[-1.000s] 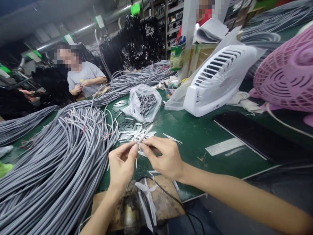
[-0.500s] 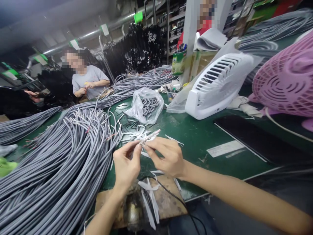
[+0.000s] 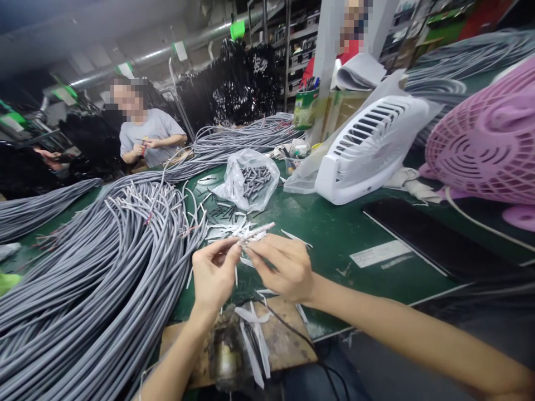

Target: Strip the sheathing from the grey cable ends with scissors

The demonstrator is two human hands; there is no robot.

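Observation:
My left hand [image 3: 214,274] and my right hand [image 3: 281,266] meet above the green table [image 3: 334,234], both pinching a thin pale cable end [image 3: 257,231] that sticks up and to the right from between the fingertips. White paper-like strips [image 3: 228,229] lie scattered on the table just behind the hands. More strips [image 3: 253,340] lie on a brown board [image 3: 276,340] below my wrists. A big bundle of grey cables [image 3: 96,278] fills the table to the left of my left hand.
A clear plastic bag of small dark sleeves [image 3: 249,179] sits behind the strips. A white fan [image 3: 368,147] and a pink fan [image 3: 489,139] stand at right, a black flat slab [image 3: 426,234] in front of them. Another person [image 3: 144,136] works at the far left.
The camera view shifted slightly; my hands stay together on the cable end, which has tilted a little more to the right.

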